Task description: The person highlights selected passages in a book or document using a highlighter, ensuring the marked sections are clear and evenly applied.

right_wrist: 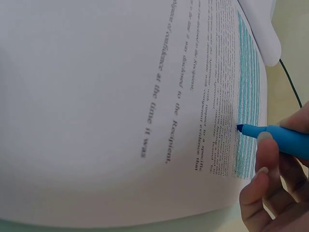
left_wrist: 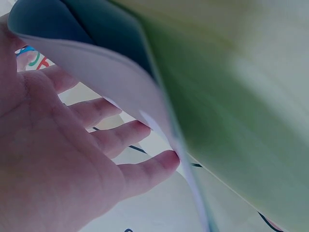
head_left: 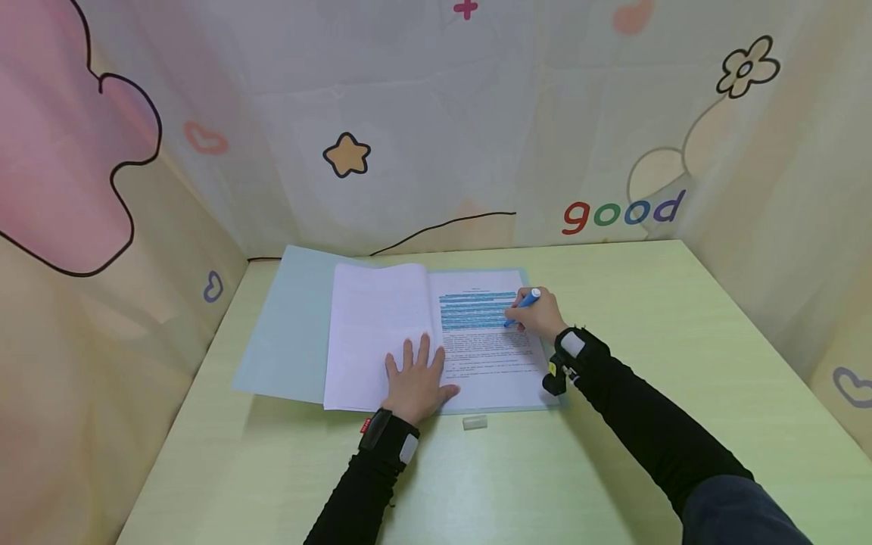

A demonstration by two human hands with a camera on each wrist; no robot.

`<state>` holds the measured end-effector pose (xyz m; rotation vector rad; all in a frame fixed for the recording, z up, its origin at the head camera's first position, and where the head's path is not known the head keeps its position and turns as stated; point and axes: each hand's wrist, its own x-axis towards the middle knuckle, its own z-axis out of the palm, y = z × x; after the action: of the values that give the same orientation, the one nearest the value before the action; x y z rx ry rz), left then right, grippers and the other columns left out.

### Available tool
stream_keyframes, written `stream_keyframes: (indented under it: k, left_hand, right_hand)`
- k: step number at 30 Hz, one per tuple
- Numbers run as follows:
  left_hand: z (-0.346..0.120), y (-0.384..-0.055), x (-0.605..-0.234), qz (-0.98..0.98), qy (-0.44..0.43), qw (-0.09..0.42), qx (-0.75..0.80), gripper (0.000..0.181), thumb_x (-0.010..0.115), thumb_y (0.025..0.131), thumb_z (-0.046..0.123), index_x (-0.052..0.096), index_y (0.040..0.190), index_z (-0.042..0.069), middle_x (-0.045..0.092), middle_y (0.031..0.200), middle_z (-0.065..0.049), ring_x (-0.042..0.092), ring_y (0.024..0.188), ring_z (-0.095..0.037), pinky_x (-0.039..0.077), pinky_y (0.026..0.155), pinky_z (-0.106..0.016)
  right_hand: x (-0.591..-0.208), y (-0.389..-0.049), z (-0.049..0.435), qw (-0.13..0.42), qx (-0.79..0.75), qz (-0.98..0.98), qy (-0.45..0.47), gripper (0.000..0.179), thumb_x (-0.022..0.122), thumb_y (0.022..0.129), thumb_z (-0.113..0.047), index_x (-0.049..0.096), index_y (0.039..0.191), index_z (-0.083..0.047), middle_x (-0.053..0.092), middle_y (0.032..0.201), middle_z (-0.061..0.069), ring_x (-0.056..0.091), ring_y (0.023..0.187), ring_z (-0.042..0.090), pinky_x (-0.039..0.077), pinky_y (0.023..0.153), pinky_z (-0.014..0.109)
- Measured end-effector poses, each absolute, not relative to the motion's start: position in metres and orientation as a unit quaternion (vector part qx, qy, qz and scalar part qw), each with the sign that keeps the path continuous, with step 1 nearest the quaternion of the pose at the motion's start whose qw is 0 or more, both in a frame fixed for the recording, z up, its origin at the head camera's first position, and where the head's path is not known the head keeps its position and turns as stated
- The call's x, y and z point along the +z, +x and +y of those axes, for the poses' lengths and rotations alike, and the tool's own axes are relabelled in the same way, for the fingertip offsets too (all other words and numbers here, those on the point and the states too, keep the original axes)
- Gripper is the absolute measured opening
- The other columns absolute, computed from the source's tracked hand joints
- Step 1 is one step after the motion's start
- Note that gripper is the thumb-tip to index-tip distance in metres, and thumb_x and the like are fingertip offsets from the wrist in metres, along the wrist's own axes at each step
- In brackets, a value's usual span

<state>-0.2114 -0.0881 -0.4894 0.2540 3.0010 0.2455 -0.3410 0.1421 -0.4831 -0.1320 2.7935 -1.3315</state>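
A blue highlighter (head_left: 528,298) is pinched in my right hand (head_left: 545,316), its tip down at the right part of the text. The printed page (head_left: 497,386) bears blue highlighting over its upper lines, while the lower lines are plain. In the right wrist view the dark tip of the highlighter (right_wrist: 285,139) meets the lower edge of the blue band. My left hand (head_left: 417,382) lies flat with fingers spread on the turned-over left page (head_left: 375,318), thumb reaching onto the printed page. The left wrist view shows the left hand (left_wrist: 63,140) with straight fingers against the paper.
The light blue folder cover (head_left: 286,333) lies spread to the left under the pages. A small pale cap-like piece (head_left: 474,422) sits on the table (head_left: 647,439) just below the folder. A printed curtain (head_left: 436,151) stands behind and at both sides.
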Motion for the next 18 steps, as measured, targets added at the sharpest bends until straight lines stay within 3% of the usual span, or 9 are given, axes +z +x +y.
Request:
stream_keyframes:
  k: [18]
  left_hand:
    - [-0.0882, -0.2113, -0.49, 0.991, 0.083, 0.059, 0.082, 0.073, 0.058, 0.09, 0.054, 0.039, 0.148, 0.014, 0.022, 0.161, -0.014, 0.018, 0.147, -0.043, 0.018, 0.112, -0.066]
  right_hand:
    - [-0.4831, -0.3399, 0.1452, 0.029, -0.442, 0.896, -0.029, 0.023, 0.069, 0.083, -0.015, 0.052, 0.071, -0.007, 0.066, 0.073, 0.017, 0.062, 0.054, 0.021, 0.037, 0.048, 0.023]
